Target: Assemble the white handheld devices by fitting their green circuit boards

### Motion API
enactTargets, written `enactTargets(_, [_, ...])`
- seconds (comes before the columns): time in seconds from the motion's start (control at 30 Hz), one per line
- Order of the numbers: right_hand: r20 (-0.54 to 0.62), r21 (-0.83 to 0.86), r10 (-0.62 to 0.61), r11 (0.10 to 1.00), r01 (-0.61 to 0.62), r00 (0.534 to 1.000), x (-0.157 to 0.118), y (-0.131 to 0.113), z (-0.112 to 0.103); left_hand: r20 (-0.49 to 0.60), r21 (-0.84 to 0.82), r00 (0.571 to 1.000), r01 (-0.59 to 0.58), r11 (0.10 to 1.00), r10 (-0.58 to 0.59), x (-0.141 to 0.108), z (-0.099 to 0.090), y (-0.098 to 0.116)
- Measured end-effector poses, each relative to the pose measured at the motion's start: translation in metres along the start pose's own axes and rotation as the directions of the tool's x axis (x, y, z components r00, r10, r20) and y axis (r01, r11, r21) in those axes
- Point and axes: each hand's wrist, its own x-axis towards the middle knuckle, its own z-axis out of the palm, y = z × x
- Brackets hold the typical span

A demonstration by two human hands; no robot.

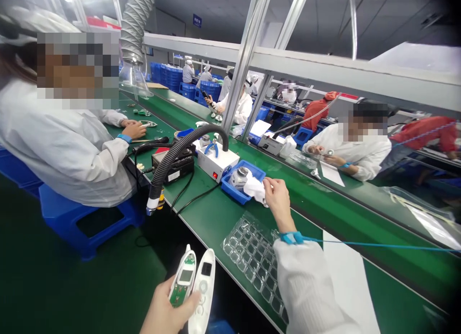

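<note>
1. At the green bench [201,223], the left hand [165,307] is closed around two white shells [206,291], holding them low at the bench's near edge, side by side and touching, with their narrow ends pointing up.
2. The left shell shows its inner side: a green circuit board [179,295] with a small display [186,276] is seated in it.
3. The right shell shows its outer face, with a dark window [206,269] near the narrow end.
4. The right hand [277,204] is closed on a white cloth [255,190], pinching it at the edge of a blue tray [252,167].
5. A round metal part [239,176] sits in the tray, just beside the cloth.
6. A blue wrist strap [291,237] circles the right wrist.
7. A clear blister tray [252,262] lies on the bench below the right hand.
</note>
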Motion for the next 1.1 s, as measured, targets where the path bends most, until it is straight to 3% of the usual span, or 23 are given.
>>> enactTargets(0.07, [0.033,0.019,0.005,1.0,-0.006,0.999,-0.02,-0.003,-0.003,0.002,0.005,1.0,-0.009,1.0,0.009,0.0,0.002,0.005])
enactTargets(0.17, [0.193,0.149,0.075,0.983,-0.105,0.978,-0.093,-0.018,-0.009,0.034,-0.017,0.999,-0.021,1.0,0.021,0.002,0.004,0.013])
enactTargets(0.2, [0.349,0.284,0.177,0.916,-0.283,0.92,-0.122,-0.024,-0.011,0.061,-0.032,0.998,-0.017,0.999,0.019,0.004,0.005,0.015])
enactTargets(0.23, [0.489,0.399,0.246,0.79,-0.465,0.837,-0.15,-0.029,-0.012,0.099,-0.047,0.995,-0.007,0.999,0.012,0.005,0.007,0.017])
enactTargets(0.27, [0.625,0.477,0.246,0.631,-0.612,0.741,-0.176,-0.034,-0.012,0.139,-0.062,0.99,0.004,0.998,0.004,0.006,0.01,0.018])
enactTargets(0.33, [0.763,0.566,0.141,0.324,-0.758,0.63,-0.216,-0.04,-0.011,0.212,-0.09,0.977,0.037,0.995,-0.017,0.008,0.016,0.018])
enactTargets(0.37, [0.791,0.58,0.095,0.201,-0.79,0.605,-0.228,-0.041,-0.01,0.241,-0.107,0.97,0.058,0.993,-0.031,0.009,0.021,0.017])
enactTargets(0.43, [0.806,0.587,0.059,0.038,-0.808,0.589,-0.24,-0.041,-0.009,0.288,-0.142,0.956,0.105,0.984,-0.061,0.008,0.03,0.014])
enactTargets(0.53, [0.807,0.589,0.08,-0.056,-0.806,0.585,-0.239,-0.036,-0.011,0.371,-0.16,0.923,0.173,0.972,-0.104,0.005,0.045,0.011])
enactTargets(0.67, [0.769,0.633,0.143,-0.04,-0.773,0.623,-0.234,-0.023,-0.022,0.393,-0.189,0.916,0.167,0.968,-0.082,0.001,0.056,0.01])
enactTargets(0.8, [0.684,0.645,0.287,0.191,-0.74,0.671,-0.233,-0.005,-0.034,0.337,-0.254,0.94,0.155,0.955,-0.063,0.003,0.06,0.012])
enactTargets(0.9, [0.605,0.64,0.314,0.355,-0.681,0.732,-0.237,-0.002,-0.036,0.275,-0.305,0.958,0.164,0.938,-0.078,0.004,0.065,0.014])
enactTargets(1.1, [0.481,0.689,0.338,0.426,-0.587,0.809,-0.242,-0.013,-0.026,0.343,-0.297,0.939,0.134,0.945,-0.025,-0.001,0.083,0.017])
